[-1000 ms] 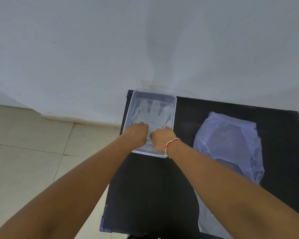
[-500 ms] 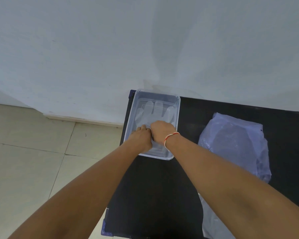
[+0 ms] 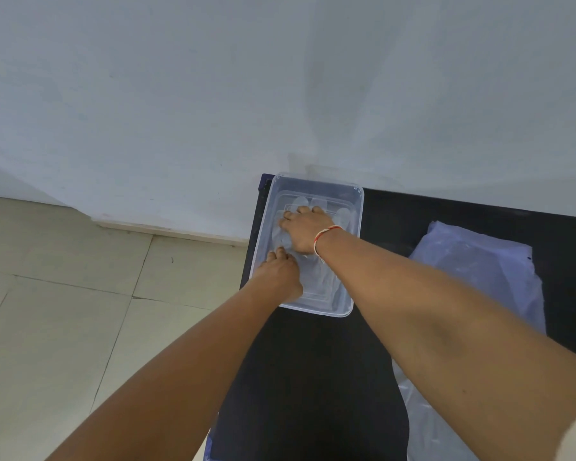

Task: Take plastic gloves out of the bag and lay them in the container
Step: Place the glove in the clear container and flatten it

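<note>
A clear plastic container (image 3: 355, 207) stands on the far left corner of a black table (image 3: 313, 377). A thin translucent plastic glove (image 3: 343, 216) lies flat on its bottom, fingers pointing to the wall. My right hand (image 3: 305, 232), with a red and white thread on the wrist, lies palm down on the glove's fingers. My left hand (image 3: 281, 274) presses the glove's cuff end at the container's near left. Both hands rest flat with fingers apart and grip nothing. The translucent bag (image 3: 479, 281) lies on the table to the right.
A white wall rises right behind the container. Beige floor tiles (image 3: 64, 311) lie to the left of the table, whose left edge runs just beside the container. Part of the bag hangs over the table's near right side.
My right hand has slid forward over the glove toward the wall. My left hand has stayed at the near end of the container. The view has shifted slightly left.
</note>
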